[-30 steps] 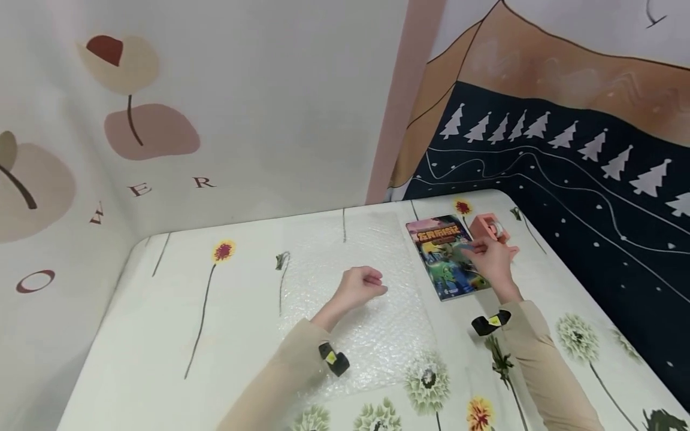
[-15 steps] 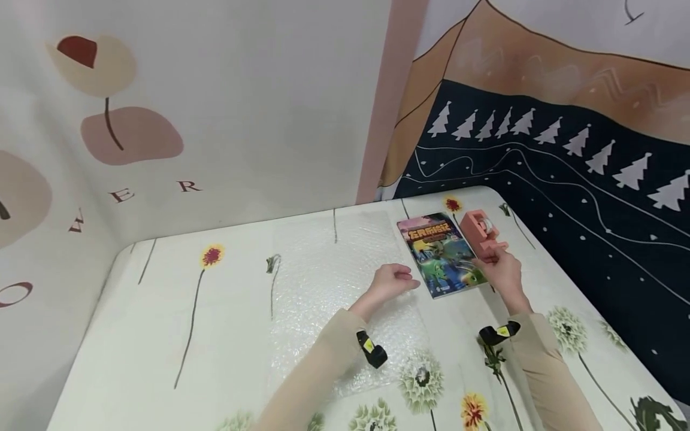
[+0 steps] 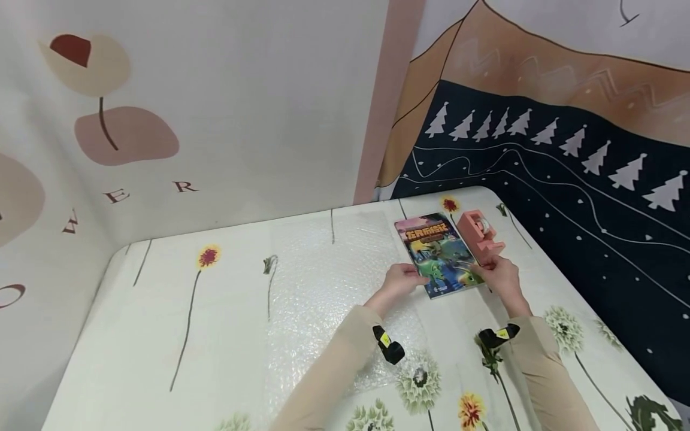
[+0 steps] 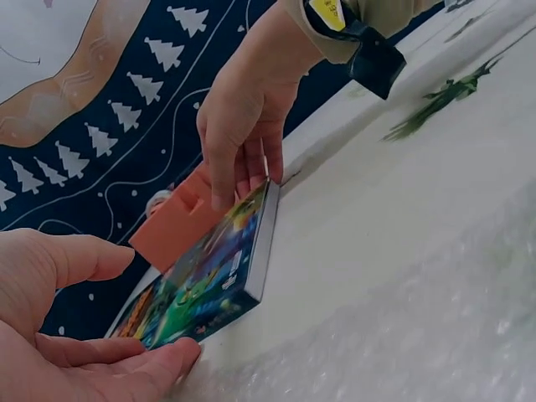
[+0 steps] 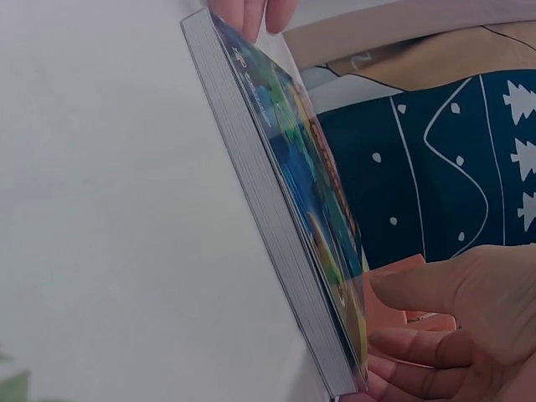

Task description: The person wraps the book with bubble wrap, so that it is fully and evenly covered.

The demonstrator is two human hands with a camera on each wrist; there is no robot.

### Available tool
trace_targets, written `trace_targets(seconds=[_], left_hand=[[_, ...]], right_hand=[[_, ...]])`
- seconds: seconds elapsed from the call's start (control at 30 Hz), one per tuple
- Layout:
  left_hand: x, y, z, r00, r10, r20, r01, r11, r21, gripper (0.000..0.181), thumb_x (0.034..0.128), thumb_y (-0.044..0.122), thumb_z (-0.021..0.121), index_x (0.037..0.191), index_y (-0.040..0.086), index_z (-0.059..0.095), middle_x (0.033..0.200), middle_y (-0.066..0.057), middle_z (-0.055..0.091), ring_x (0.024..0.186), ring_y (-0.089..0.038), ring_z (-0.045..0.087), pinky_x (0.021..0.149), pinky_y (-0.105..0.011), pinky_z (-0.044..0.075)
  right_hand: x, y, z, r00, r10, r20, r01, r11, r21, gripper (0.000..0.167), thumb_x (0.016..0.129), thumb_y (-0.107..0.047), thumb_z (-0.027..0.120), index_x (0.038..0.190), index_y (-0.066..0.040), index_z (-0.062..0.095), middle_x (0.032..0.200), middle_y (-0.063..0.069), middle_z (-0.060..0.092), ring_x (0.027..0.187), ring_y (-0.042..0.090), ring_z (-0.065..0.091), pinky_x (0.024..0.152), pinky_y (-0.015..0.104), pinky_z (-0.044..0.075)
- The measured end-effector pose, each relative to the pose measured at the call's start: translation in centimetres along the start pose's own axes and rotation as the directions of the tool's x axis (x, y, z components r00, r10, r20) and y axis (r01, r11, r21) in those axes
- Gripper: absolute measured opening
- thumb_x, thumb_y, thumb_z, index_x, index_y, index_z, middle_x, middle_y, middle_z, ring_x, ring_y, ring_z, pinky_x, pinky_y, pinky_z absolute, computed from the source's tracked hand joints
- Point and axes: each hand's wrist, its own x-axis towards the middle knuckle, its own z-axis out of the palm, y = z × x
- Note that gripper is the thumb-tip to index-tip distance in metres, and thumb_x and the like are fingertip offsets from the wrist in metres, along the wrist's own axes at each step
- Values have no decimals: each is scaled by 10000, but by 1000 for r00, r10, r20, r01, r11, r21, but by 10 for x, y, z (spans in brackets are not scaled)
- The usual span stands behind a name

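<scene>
A thick book with a colourful cover (image 3: 438, 254) lies on the table, its page edges (image 5: 260, 201) facing the right wrist camera. At its lower right edge, the right hand (image 3: 502, 280) grips it, thumb over the cover side and fingers along the edge. The left hand (image 3: 400, 284) is at the lower left edge; in the left wrist view its fingertips (image 4: 180, 352) touch the book while the thumb stands apart. A pink tape dispenser (image 3: 474, 230) stands close beside the book's right side, just beyond the right hand.
Bubble wrap (image 3: 323, 299) lies flat to the left of the book, partly under the left forearm. The table's flowered cloth (image 3: 135, 335) extends farther left. Printed curtains hang behind the table and along its right side.
The left hand has moved right, from above the bubble wrap to the book's left edge. The right hand has slid down toward the book's lower right corner. The head view has shifted slightly.
</scene>
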Motion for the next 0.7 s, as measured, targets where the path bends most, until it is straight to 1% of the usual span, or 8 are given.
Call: trace_targets(seconds=[0.13,0.2,0.33,0.47,0.7], left_hand=[[0,0,3,1000,-24,7,24,999,-46,479,782,135,741,1183,-62,570,1084,-140,647,960,-215,628,782,-264,525],[0,-1,4,999,-36,7,37,998,-55,484,786,135,740,1195,-56,564,1097,-134,643,981,-219,621,799,-272,522],[1,-2,5,999,-37,-1,37,998,-57,474,780,125,741,1184,-55,572,1086,-128,640,980,-220,614,808,-281,518],[2,-1,5,999,-32,-9,32,997,-65,457,772,110,740,1162,-65,578,1076,-134,633,973,-225,611,802,-285,518],[4,-2,7,998,-56,-26,54,996,-77,446,780,117,738,1162,-50,581,1108,-115,608,1006,-234,585,845,-312,503]], right_hand=[[2,1,1,1000,9,22,-9,1000,-11,255,863,-142,658,941,90,586,829,231,606,627,244,535,477,283,418],[1,1,1,1000,13,23,-12,1000,-13,259,864,-140,658,949,93,584,837,237,606,646,254,539,484,280,416],[0,1,1,1000,19,19,-19,1000,-9,254,864,-128,658,955,96,582,851,246,605,679,274,545,495,273,412],[1,1,2,999,29,22,-29,1000,-2,245,866,-126,655,952,92,583,852,242,604,675,271,540,494,277,412],[1,0,0,999,28,36,-28,1000,13,247,857,-115,659,955,98,581,847,241,605,663,253,535,494,276,410]])
